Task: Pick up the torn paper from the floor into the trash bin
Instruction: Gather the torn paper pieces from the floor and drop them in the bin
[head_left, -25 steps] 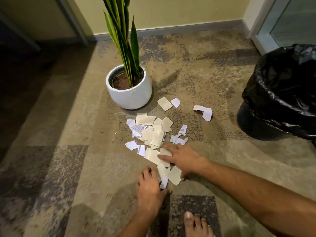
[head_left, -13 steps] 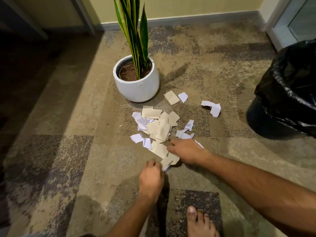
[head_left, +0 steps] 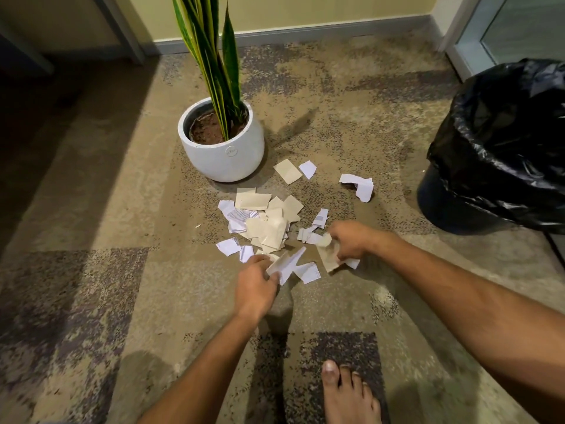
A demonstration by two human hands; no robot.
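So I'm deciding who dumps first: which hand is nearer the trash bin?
Right. The right hand is partway toward the trash bin, holding scraps; the left hand is farther off, across the pile.

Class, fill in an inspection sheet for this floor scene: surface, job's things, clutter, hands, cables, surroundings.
Surface: patterned carpet, tan and grey patches.
Job's things: torn paper pile; separate scraps nearer the black-lined trash bin.
Clutter: white pot holding a snake plant.
Hands: left hand and right hand each grip paper pieces.
Cables: nothing seen.
Surroundings: yellow wall, grey baseboard, bare foot.
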